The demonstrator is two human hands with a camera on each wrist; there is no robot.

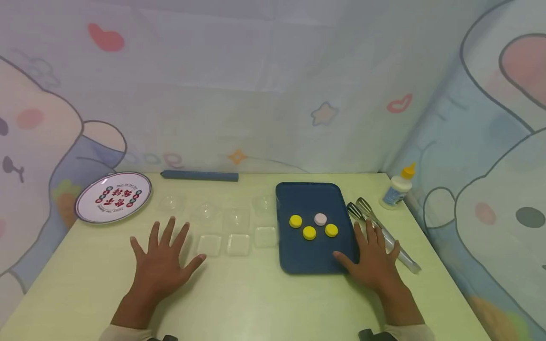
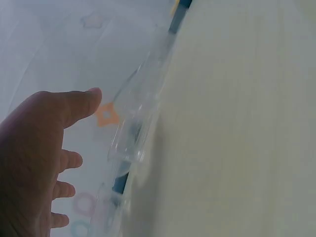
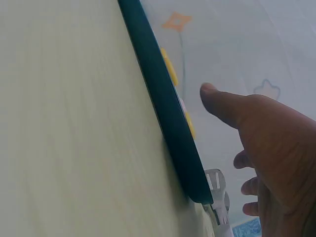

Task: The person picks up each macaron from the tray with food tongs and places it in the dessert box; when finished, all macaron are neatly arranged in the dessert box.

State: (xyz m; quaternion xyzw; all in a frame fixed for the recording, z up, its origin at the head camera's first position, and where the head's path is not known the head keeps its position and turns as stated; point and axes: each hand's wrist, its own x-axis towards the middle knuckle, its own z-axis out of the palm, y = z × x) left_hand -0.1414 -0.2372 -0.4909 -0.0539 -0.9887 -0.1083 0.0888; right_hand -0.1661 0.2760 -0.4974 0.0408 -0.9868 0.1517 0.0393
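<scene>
My left hand (image 1: 159, 265) is spread with straight fingers, holding nothing, left of several clear plastic containers (image 1: 209, 245) set in two rows. In the left wrist view its thumb (image 2: 79, 104) points toward them. My right hand (image 1: 375, 263) is also spread and holds nothing, over the right edge of a dark blue tray (image 1: 313, 258) and metal tongs (image 1: 396, 246). On the tray lie several yellow round pieces (image 1: 309, 233) and one pale pink round piece (image 1: 320, 219). In the right wrist view the thumb (image 3: 222, 106) stands apart from the tray's side (image 3: 163, 108).
An oval white plate (image 1: 87, 206) with red lettering sits at the back left. A dark blue-grey stick (image 1: 199, 175) lies along the table's back edge. A white bottle with a yellow nozzle (image 1: 397, 189) stands at the back right. Printed cloth (image 1: 213, 94) hangs behind the table.
</scene>
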